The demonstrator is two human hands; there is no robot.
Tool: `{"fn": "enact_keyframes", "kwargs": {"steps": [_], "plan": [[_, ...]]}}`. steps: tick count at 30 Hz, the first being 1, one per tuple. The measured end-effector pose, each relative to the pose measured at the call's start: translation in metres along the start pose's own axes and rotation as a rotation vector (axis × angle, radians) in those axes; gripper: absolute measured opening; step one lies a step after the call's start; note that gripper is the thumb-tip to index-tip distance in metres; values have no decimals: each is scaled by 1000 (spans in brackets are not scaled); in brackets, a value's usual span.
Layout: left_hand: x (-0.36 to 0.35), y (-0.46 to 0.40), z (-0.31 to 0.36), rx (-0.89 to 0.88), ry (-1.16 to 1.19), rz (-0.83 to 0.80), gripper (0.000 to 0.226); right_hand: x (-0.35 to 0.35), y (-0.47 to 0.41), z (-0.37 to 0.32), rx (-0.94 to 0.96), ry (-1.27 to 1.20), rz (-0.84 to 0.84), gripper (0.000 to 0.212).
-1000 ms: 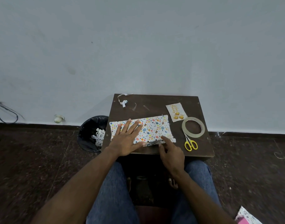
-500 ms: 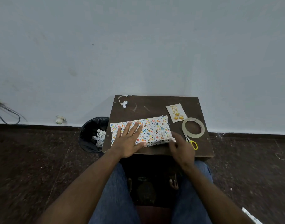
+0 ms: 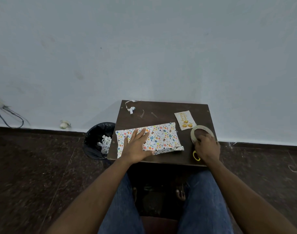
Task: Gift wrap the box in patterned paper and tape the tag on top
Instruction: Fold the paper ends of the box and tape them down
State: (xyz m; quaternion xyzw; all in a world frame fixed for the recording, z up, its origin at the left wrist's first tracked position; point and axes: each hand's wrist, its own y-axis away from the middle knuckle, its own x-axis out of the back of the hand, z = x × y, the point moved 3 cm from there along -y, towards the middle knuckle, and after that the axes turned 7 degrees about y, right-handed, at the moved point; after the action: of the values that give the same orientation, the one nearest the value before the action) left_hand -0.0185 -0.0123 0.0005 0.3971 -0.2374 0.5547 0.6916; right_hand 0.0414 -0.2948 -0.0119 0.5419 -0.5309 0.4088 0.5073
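Flat patterned-paper-wrapped box mid-table, gold-printed tag beyond-right, tape roll perhaps gripped.

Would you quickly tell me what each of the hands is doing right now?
Left hand: open, flat on the wrapped box.
Right hand: on the tape roll; grip cannot be told.

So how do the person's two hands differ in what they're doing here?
1. The left hand lies flat with fingers spread; the right hand has its fingers curled.
2. The left hand presses down on the patterned paper over the box; the right hand reaches to the tape roll, its fingers at the near rim.
3. The left hand sits at the table's near left; the right hand is at its right edge, covering most of the yellow scissors.

Both rest on the table.
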Motion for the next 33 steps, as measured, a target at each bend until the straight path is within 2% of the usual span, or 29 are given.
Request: {"fn": "enact_keyframes", "kwargs": {"steps": [5, 9, 11, 15, 19, 22, 25, 33], "plan": [[1, 2, 1, 32, 181, 86, 69, 9, 11, 1, -88, -290, 238, 18], [4, 4, 12, 12, 338, 294, 41, 20, 31, -13, -80, -532, 316, 20], [6, 7, 29, -28, 459, 357, 32, 20, 40, -23, -16, -605, 334, 20], [8, 9, 64, -30, 804, 350, 24, 15, 57, -48, 210, -733, 374, 16], [7, 9, 79, 23, 1047, 349, 18, 17, 70, -70, 343, -749, 369, 25], [7, 15, 80, 95, 1142, 307, 16, 16, 76, -75, 386, -735, 363, 30], [8, 22, 79, 162, 1174, 292, 6, 12, 78, -75, 397, -696, 351, 29], [12, 27, 72, 235, 1115, 230, 6, 13, 85, -75, 463, -549, 373, 33]]}}
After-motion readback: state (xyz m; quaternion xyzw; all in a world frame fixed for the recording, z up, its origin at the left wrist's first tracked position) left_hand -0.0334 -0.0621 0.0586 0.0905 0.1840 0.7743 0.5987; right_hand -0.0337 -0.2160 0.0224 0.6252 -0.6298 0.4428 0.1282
